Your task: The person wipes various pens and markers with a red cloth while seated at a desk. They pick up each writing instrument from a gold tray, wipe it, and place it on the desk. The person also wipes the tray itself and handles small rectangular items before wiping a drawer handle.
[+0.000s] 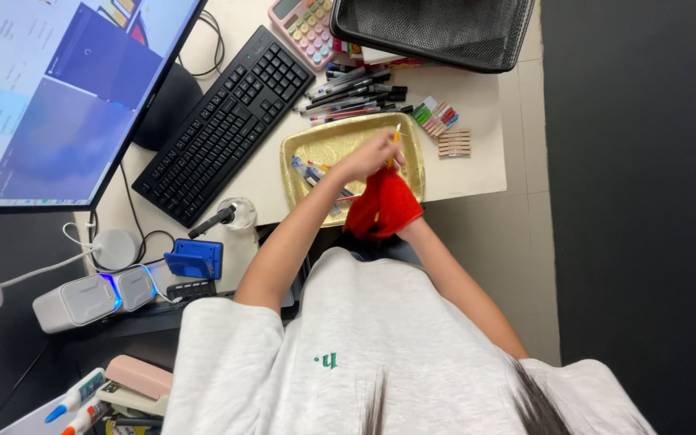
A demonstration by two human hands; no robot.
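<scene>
While over tray [308, 145], left hand [368, 157] bent.

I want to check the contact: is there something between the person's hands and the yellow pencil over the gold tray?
The left hand grips the yellow pencil directly. A red cloth covers the right hand, so cloth lies between it and the pencil, above the gold tray.

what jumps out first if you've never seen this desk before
The bright red cloth at the desk's near edge draws the eye first, bunched over the right hand, while the left hand holds a yellow pencil just above it. Both sit over a shiny gold tray in the middle of the desk. A row of pens lies behind the tray, a black keyboard to its left, and a large lit monitor fills the far left.
</scene>
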